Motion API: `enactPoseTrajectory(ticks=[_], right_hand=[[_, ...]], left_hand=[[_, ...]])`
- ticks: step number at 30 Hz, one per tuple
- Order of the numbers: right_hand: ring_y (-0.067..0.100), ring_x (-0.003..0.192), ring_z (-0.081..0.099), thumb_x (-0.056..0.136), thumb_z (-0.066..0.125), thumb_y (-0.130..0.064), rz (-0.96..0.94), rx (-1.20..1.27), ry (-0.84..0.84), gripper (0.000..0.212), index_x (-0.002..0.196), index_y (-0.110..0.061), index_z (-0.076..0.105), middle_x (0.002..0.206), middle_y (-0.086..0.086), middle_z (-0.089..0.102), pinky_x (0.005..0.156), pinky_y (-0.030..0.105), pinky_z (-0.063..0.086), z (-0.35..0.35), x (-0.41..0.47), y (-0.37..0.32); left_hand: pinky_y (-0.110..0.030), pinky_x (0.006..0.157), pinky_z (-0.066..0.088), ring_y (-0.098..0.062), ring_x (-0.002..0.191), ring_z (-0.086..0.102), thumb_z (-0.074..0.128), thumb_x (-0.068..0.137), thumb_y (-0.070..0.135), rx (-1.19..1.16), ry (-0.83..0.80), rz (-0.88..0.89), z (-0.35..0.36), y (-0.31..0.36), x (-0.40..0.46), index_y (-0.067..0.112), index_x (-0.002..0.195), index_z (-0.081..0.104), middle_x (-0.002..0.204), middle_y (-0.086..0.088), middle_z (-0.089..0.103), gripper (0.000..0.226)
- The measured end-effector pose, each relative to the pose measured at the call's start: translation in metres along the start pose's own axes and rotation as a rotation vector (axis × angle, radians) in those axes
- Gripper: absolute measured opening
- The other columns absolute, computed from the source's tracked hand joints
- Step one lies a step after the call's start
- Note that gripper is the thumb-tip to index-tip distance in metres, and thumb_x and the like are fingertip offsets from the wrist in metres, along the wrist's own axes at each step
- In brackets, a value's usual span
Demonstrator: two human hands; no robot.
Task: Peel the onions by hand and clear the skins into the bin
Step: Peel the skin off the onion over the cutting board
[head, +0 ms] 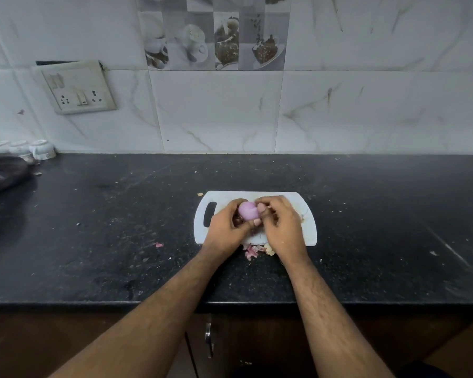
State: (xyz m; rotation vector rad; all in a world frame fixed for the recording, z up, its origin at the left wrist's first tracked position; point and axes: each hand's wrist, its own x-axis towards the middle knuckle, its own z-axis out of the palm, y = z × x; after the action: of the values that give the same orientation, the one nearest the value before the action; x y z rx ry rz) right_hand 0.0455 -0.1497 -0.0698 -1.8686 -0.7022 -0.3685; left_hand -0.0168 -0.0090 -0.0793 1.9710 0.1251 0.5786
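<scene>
A small pale-purple onion (247,210) is held above a white cutting board (309,230) on the black counter. My left hand (225,229) cups the onion from the left and below. My right hand (280,223) meets it from the right, thumb and fingertips pinching at its surface. Much of the onion is hidden by my fingers. Loose pink and pale onion skins (253,251) lie on the counter just in front of the board, between my wrists. Another small pink skin scrap (158,244) lies to the left. No bin is in view.
The black counter (107,227) carries small crumbs. Upturned white cups (41,149) stand at the back left beside a dark plastic bag (3,174). A socket panel (75,87) is on the tiled wall. A cupboard handle (208,336) is below the counter edge.
</scene>
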Motion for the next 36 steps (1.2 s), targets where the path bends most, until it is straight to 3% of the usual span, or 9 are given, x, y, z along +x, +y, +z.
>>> enactPoseTrajectory(ticks=[2,5,11,16,20,26,29,31,36], right_hand=[[0.001,0.101,0.060,0.100,0.060,-0.017,-0.032,0.035,-0.096,0.021,0.115,-0.020,0.074,0.106,-0.010,0.064,0.088,0.011,0.047,-0.002,-0.003,-0.003],[0.000,0.099,0.062,0.096,0.067,-0.015,-0.004,0.036,-0.049,0.020,0.113,-0.019,0.076,0.103,-0.010,0.067,0.086,0.010,0.047,-0.003,-0.001,-0.001],[-0.004,0.093,0.061,0.092,0.071,-0.016,0.041,-0.039,-0.036,0.013,0.104,-0.018,0.075,0.099,-0.012,0.066,0.081,0.003,0.043,-0.002,0.003,0.001],[0.009,0.099,0.051,0.101,0.057,-0.024,0.059,-0.136,-0.115,0.011,0.102,-0.019,0.067,0.101,-0.011,0.059,0.089,0.026,0.043,0.004,0.006,0.007],[0.012,0.099,0.044,0.104,0.046,-0.018,0.074,-0.160,-0.154,0.018,0.097,-0.019,0.062,0.099,-0.008,0.055,0.084,0.028,0.034,0.006,0.008,0.008],[0.017,0.101,0.046,0.100,0.045,-0.009,0.048,-0.179,-0.282,0.022,0.082,-0.013,0.055,0.093,-0.006,0.059,0.082,0.033,0.037,0.001,0.000,0.006],[0.017,0.103,0.045,0.105,0.042,-0.013,0.168,-0.148,-0.147,0.024,0.086,-0.019,0.057,0.101,-0.007,0.056,0.084,0.028,0.033,0.001,0.002,0.005],[0.019,0.105,0.051,0.104,0.045,-0.010,0.204,-0.167,-0.032,0.020,0.097,-0.016,0.063,0.110,-0.002,0.057,0.089,0.030,0.040,0.002,0.004,0.009],[0.008,0.097,0.060,0.098,0.059,-0.007,0.105,-0.077,-0.012,0.022,0.115,-0.019,0.064,0.114,-0.005,0.057,0.091,0.023,0.051,-0.001,0.001,0.005]], left_hand=[[-0.025,0.097,0.055,-0.002,0.107,0.067,0.080,0.087,0.035,-0.017,0.000,-0.007,-0.001,-0.002,0.001,0.026,0.126,0.061,0.115,0.009,0.072,0.044],[-0.026,0.102,0.052,-0.005,0.117,0.063,0.075,0.091,0.040,-0.016,-0.030,-0.023,-0.001,0.000,-0.001,0.022,0.145,0.051,0.128,0.007,0.067,0.063],[-0.020,0.095,0.054,0.002,0.107,0.066,0.068,0.097,0.032,0.002,-0.090,-0.030,0.000,0.004,0.000,0.024,0.134,0.060,0.118,0.011,0.070,0.039],[-0.007,0.086,0.048,0.011,0.099,0.064,0.071,0.095,0.023,0.012,-0.096,-0.043,-0.001,0.005,0.000,0.023,0.133,0.061,0.113,0.013,0.070,0.039],[-0.007,0.089,0.047,0.007,0.104,0.063,0.071,0.095,0.025,0.036,-0.111,-0.042,-0.001,0.004,0.000,0.025,0.133,0.061,0.115,0.015,0.069,0.039],[-0.035,0.100,0.055,-0.012,0.107,0.069,0.063,0.100,0.036,0.032,-0.026,-0.110,-0.006,0.000,0.012,0.020,0.131,0.061,0.115,0.004,0.074,0.035],[-0.034,0.103,0.052,-0.011,0.113,0.065,0.060,0.101,0.039,0.071,-0.065,-0.067,-0.003,0.002,0.007,0.022,0.136,0.058,0.123,0.005,0.069,0.039],[-0.031,0.108,0.046,-0.012,0.118,0.058,0.056,0.104,0.035,0.112,-0.071,-0.047,-0.001,0.003,0.004,0.022,0.142,0.056,0.130,0.002,0.059,0.040],[-0.029,0.108,0.042,-0.013,0.121,0.055,0.046,0.108,0.031,0.171,-0.055,-0.048,0.001,0.001,0.006,0.026,0.142,0.056,0.128,0.001,0.056,0.036]])
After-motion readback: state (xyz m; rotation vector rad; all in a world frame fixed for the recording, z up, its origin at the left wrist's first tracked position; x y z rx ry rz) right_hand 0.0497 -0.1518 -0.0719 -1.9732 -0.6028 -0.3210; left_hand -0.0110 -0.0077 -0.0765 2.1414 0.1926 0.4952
